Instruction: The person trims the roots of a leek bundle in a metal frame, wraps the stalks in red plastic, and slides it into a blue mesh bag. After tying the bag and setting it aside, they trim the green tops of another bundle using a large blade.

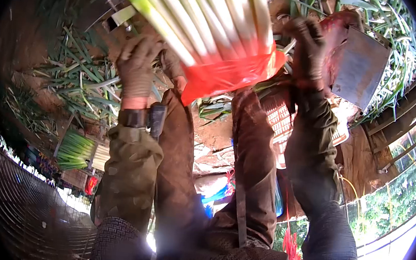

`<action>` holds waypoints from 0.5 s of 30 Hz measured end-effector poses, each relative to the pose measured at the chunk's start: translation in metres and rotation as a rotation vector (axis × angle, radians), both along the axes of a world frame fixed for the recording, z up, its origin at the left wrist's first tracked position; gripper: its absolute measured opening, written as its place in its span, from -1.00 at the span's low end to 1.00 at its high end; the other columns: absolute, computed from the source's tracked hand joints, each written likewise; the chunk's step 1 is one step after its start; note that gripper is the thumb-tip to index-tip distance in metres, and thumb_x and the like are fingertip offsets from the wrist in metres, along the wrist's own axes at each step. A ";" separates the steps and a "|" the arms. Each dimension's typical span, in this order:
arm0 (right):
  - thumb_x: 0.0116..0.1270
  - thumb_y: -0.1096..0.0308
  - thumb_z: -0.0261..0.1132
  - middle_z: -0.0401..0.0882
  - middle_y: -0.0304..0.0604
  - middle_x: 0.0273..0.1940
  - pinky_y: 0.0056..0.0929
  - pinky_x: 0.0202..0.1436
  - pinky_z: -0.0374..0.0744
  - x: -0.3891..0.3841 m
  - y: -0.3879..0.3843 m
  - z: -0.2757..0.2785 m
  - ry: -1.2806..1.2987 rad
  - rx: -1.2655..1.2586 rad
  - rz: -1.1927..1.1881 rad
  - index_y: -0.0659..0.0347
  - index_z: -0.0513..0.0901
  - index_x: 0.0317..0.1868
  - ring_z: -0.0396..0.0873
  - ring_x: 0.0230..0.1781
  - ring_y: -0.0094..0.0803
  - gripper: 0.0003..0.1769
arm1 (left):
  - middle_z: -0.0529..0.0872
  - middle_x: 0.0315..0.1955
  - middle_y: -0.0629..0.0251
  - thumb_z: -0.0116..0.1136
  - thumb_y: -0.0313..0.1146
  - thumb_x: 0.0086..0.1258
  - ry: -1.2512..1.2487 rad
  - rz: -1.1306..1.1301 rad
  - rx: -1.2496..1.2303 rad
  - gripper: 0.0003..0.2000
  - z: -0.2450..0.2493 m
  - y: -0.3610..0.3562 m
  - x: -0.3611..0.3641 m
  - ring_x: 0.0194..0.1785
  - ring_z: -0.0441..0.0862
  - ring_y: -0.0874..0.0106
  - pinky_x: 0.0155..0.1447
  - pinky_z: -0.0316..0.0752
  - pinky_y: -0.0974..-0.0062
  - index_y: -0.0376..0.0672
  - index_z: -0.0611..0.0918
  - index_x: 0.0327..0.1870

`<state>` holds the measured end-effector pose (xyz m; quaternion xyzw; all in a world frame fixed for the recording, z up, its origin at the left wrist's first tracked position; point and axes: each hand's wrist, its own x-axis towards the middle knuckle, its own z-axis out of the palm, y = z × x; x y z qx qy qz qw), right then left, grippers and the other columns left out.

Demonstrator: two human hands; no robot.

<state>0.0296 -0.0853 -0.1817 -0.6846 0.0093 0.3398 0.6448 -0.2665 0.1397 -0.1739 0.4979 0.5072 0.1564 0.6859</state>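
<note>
Left hand (138, 63) and right hand (307, 52) flank one red-wrapped leek bundle (219, 36).

Looks like a rough, partly open-air packing shed for green onions. Judging by a brown, earth-like floor (30, 47) littered with loose green leaves (87, 75), and a fat bunch of long green onions (213, 20) wrapped at the white ends in red plastic (231, 74). Also fitting: more onions stacked at left (74, 149), ribbed sheeting (25, 202), and daylight with greenery (389, 197) past thin bars at right.
</note>
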 end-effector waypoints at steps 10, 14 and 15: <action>0.45 -0.12 0.13 0.49 -0.34 -0.53 -0.49 -0.57 0.41 0.024 -0.021 -0.063 0.401 -0.651 0.775 0.15 0.61 -0.29 0.42 -0.61 -0.56 -0.52 | 0.63 -0.13 0.27 0.22 -0.26 0.44 0.376 -0.216 -0.794 -0.69 -0.107 -0.025 -0.054 -0.11 0.63 0.37 -0.07 0.54 0.37 -0.13 0.53 0.12; 0.42 -0.01 0.17 0.52 -0.30 -0.55 -0.44 -0.56 0.43 0.020 -0.022 -0.138 -0.088 -0.588 1.252 0.20 0.64 -0.31 0.45 -0.60 -0.54 -0.59 | 0.46 0.36 0.17 0.21 -0.40 0.41 0.328 -0.150 -0.869 -0.45 -0.140 -0.028 -0.041 0.32 0.47 0.35 0.38 0.45 0.32 -0.17 0.37 0.42; 0.41 0.01 0.18 0.54 -0.29 -0.54 -0.43 -0.56 0.43 0.021 -0.019 -0.145 -0.196 -0.563 1.288 0.22 0.65 -0.31 0.46 -0.60 -0.53 -0.59 | 0.47 0.34 0.17 0.20 -0.38 0.41 0.338 -0.143 -0.843 -0.46 -0.143 -0.028 -0.035 0.30 0.49 0.34 0.35 0.46 0.32 -0.17 0.38 0.41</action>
